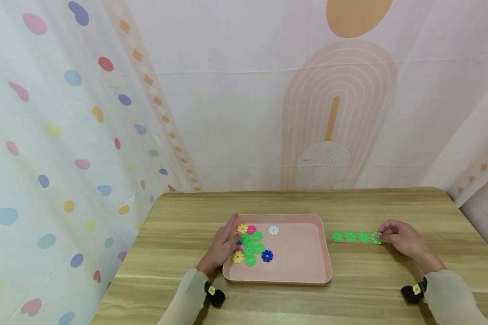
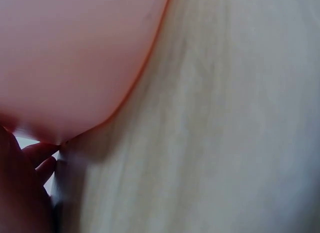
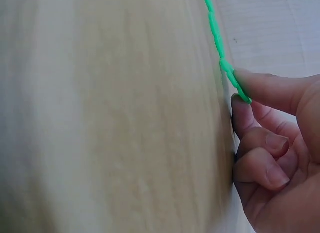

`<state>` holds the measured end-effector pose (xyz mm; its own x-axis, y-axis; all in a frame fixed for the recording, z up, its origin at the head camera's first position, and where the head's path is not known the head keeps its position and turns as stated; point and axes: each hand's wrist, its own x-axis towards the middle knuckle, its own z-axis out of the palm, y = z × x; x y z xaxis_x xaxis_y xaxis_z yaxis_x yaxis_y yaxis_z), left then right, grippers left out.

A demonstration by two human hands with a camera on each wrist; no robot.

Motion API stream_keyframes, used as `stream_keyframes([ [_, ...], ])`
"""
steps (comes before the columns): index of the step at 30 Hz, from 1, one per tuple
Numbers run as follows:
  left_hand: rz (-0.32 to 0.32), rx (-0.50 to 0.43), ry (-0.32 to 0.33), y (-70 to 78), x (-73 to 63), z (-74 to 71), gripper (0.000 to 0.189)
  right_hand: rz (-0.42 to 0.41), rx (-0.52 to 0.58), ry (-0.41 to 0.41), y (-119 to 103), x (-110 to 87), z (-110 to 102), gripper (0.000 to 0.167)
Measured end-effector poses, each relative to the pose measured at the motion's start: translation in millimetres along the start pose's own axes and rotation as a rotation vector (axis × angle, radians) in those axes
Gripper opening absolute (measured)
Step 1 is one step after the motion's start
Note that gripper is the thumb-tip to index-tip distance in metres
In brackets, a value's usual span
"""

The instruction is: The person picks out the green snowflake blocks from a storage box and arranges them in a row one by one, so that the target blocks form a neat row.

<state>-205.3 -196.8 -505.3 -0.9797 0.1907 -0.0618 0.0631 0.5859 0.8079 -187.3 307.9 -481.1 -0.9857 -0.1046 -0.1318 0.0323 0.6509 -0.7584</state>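
My right hand (image 1: 402, 239) pinches the right end of a row of green snowflake discs (image 1: 349, 236) between thumb and forefinger. In the right wrist view the green row (image 3: 216, 35) appears edge-on, its end between the thumb and forefinger, the other fingers curled in. My left hand (image 1: 220, 246) rests at the left rim of a pink tray (image 1: 301, 266), fingers extended along the edge and thumb over the inside. In the left wrist view its fingertips (image 2: 47, 152) meet the tray's rim. Loose green discs (image 1: 250, 248) lie near that thumb.
Inside the tray lie yellow discs (image 1: 237, 257), a pink disc (image 1: 251, 229), a dark blue disc (image 1: 267, 256) and a white disc (image 1: 274, 230). The tray stands on a wooden table (image 1: 293, 302), with a patterned curtain (image 1: 227, 113) behind it.
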Motion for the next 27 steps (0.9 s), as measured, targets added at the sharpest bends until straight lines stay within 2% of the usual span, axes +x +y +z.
stream_keyframes([
  [16, 0.014, 0.024, 0.023, 0.7, -1.2, -0.1, 0.062, 0.0, 0.002, 0.015, -1.1, 2.0, 4.2, 0.025],
  [27, -0.047, 0.0, 0.008, -0.6, -3.2, 0.5, 0.061, 0.001, -0.031, 0.013, -3.5, 0.0, 3.5, 0.025],
])
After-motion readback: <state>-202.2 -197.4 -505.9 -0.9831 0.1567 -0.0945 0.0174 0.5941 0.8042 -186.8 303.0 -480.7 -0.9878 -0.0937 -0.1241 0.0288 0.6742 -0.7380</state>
